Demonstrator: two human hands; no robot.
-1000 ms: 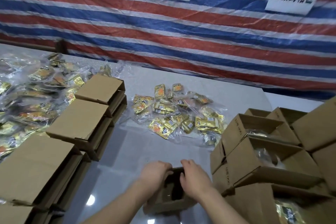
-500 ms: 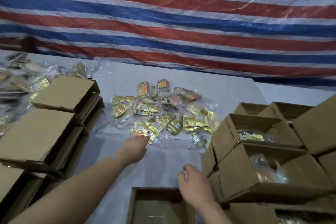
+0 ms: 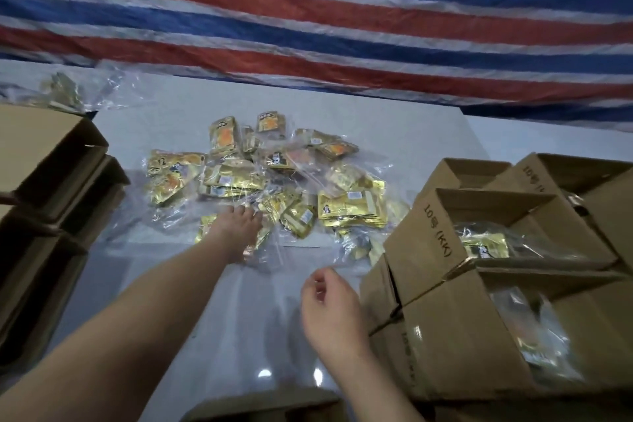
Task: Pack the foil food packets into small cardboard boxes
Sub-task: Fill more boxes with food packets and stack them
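Bare table (image 3: 178,301) lane in mid, box stacks (image 3: 479,319) rt, flat boxes (image 3: 51,175) lt, packet pile (image 3: 274,181) ahead

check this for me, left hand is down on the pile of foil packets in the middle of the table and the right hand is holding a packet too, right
Not quite. The left hand is indeed on the pile of foil packets in the middle of the table, but the right hand holds nothing: the head view shows it loosely curled and empty above the table, near the filled boxes.

We read "10号 (KK)" printed in dark ink up the side of the open cardboard box (image 3: 442,236) at three o'clock. The same mark shows partly on the far box (image 3: 537,181) at two o'clock. The gold packets' (image 3: 346,207) print is too small to read.
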